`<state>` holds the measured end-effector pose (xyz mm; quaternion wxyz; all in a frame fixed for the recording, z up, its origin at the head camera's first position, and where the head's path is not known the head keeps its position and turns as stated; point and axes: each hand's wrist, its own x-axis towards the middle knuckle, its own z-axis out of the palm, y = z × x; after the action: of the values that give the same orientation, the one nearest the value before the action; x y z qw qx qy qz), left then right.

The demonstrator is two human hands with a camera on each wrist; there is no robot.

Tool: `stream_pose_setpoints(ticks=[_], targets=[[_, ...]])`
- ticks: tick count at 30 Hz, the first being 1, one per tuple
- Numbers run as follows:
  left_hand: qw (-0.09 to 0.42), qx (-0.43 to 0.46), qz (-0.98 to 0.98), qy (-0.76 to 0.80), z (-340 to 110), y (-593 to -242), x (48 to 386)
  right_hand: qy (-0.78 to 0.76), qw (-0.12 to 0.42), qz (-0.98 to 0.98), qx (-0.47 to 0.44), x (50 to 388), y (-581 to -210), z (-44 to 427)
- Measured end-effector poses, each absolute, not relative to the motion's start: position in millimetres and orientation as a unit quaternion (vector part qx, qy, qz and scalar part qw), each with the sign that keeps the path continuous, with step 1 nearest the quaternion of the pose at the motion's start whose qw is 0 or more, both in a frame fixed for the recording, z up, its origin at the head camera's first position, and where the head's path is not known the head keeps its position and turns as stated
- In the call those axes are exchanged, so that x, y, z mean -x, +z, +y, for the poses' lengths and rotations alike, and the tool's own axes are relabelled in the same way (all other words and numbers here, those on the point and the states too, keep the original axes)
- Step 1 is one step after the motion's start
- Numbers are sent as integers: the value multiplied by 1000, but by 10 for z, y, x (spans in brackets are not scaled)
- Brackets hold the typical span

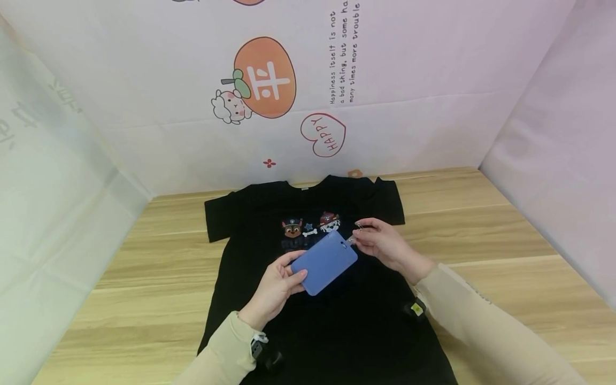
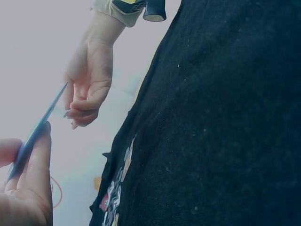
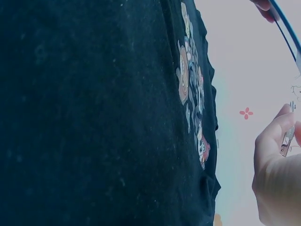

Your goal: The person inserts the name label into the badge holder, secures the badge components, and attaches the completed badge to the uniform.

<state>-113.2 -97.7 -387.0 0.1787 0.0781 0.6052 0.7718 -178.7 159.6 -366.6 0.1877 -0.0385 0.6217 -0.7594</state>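
Observation:
A blue card holder (image 1: 324, 263) with a slot at one end is tilted above a black T-shirt (image 1: 308, 331). My left hand (image 1: 278, 284) grips its lower left end between thumb and fingers; in the left wrist view the holder (image 2: 37, 129) is seen edge-on. Close to the slotted end, my right hand (image 1: 382, 246) pinches a small metal clip (image 1: 352, 240). The right wrist view shows this clip (image 3: 287, 139) between thumb and finger. Whether the clip touches the holder I cannot tell.
The T-shirt lies spread on a wood-grain table (image 1: 154, 289), its cartoon dog print (image 1: 308, 227) facing up. Behind the table hangs a white printed cloth (image 1: 409, 107), with more white cloth at both sides.

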Motion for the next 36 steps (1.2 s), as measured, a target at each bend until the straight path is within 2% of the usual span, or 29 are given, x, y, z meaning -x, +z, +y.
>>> stream_pose_setpoints(ticks=[27,36], targets=[[179,-71,641,743,-1023,-3933,1139,-758,208,614,76,1688,-3481,1493],[169,-109,645,737,-1006,-3935,1179,-735,214,636,100,1663,-3442,1423]])
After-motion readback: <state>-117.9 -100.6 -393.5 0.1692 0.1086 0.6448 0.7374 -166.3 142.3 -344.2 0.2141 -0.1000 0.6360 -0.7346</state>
